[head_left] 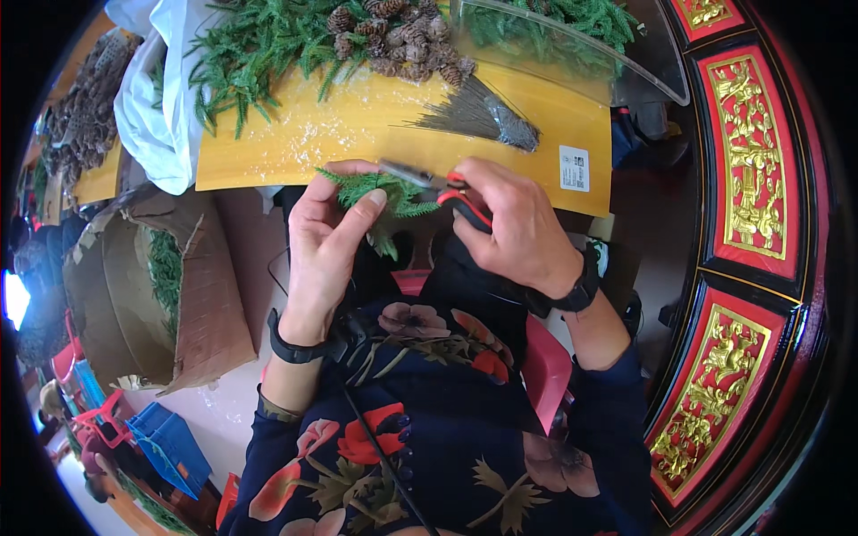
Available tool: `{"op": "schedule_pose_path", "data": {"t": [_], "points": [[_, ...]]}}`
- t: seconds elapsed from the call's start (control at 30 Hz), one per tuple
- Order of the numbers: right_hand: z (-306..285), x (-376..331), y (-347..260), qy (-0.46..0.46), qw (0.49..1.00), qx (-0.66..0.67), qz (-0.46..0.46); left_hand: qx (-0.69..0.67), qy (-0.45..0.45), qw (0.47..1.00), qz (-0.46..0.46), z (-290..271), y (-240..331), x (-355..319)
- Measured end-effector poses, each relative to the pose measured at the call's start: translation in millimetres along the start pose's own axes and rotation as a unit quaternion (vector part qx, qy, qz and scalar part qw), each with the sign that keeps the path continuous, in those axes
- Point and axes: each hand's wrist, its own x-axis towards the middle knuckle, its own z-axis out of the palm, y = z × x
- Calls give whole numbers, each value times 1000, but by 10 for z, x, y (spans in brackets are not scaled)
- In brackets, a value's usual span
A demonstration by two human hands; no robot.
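Note:
Between the thumb and fingers of my left hand (326, 223) is a small green artificial pine sprig (384, 195). My right hand (518, 223) is closed around the red and black handles of a pair of pliers (411, 173). The pliers' metal jaws point left and lie over the sprig, close to my left fingertips. Whether they grip a wire there is too small to tell. Both hands are just off the near edge of a yellow table (357, 121). Beyond them, a bundle of thin dark wires (474, 114) fans out on the tabletop.
Green pine sprigs (259, 54) and brown pine cones (407, 40) are heaped at the table's back. A clear plastic bin (545, 45) holds more greenery. White plastic bag (161, 98) and open cardboard box (161, 295) stand left. A red-and-gold carved panel (746, 161) borders the right.

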Motion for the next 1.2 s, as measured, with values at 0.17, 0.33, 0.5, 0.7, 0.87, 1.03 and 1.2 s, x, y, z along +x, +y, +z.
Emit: {"op": "schedule_pose_path", "data": {"t": [0.17, 0.33, 0.5, 0.7, 0.87, 1.03, 1.2], "points": [[31, -70, 5, -9, 998, -55, -5, 13, 16, 1000, 21, 1, 24, 0], [4, -53, 1, 18, 1000, -6, 6, 46, 28, 996, 74, 30, -26, -1], [16, -26, -39, -27, 999, -7, 45, 75, 36, 992, 90, 26, -32, -10], [36, -20, -53, -26, 999, 13, 37, 76, 34, 993, 79, 15, -15, -17], [39, -20, -80, -22, 999, 15, 37, 73, 51, 991, 99, 44, -44, -22], [57, -10, -114, -24, 999, 23, 41, 157, 80, 974, 142, 19, -67, -27], [70, -3, -124, -42, 996, 52, 57, 149, 89, 975, 138, 29, -57, -21]]}}
